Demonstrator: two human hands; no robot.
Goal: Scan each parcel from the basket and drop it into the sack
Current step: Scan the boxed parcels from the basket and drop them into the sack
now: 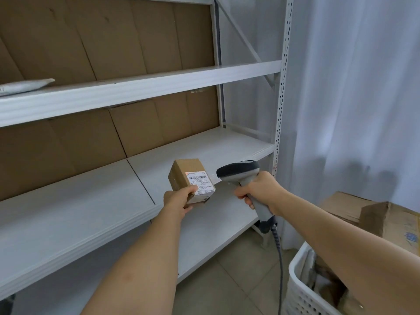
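Scanning a small cardboard parcel (189, 178) held in the air in front of the white shelf (91, 201). The left hand (179, 200) grasps the parcel by its lower near corner, thumb on the labelled face, so that the white label (201, 181) with its barcode is turned towards the scanner (241, 176). The right hand (259, 189) is clenched round the scanner's handle, its head just beside the parcel on the side away from the left hand and aimed at the label; a coiled cable (278, 246) hangs from the handle's foot.

To do this step well, the label should probably stay flat and square to the scanner's window, the thumb kept clear of the barcode, and both hands held steady until the read registers. The thumb appears to sit at the label's lower edge, below the barcode.

Relative to the parcel, the white basket (302, 292) stands low and well apart, beneath the right forearm, with further packages inside. The sack is not in view. A pale padded envelope (25, 85) lies on the shelf board above the parcel.
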